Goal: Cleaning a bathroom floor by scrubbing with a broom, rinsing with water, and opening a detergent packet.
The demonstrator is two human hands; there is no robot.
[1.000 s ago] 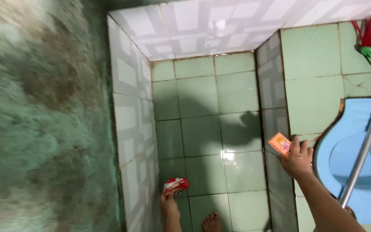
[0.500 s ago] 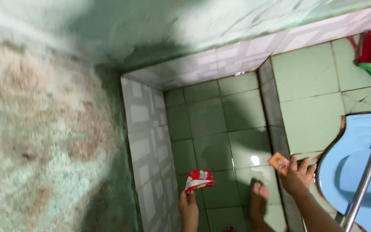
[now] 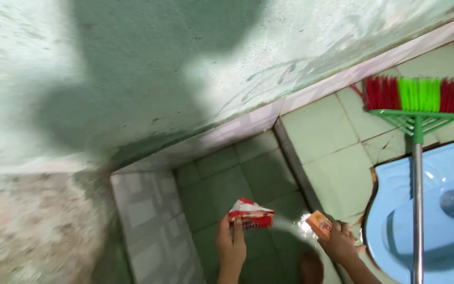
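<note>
My left hand holds a red and white packet above the sunken green-tiled floor. My right hand holds a small orange packet near the edge of the raised tile step. The two hands are side by side, a short gap between them. My bare foot shows on the lower floor between the arms.
A broom with red and green bristles and a metal handle leans over a blue squat toilet pan at right. A stained green wall fills the top and left. White patterned tiles line the sunken floor's side.
The view has tilted up and swung right, showing more wall and the whole broom head. Both hands have moved closer together, each keeping its packet.
</note>
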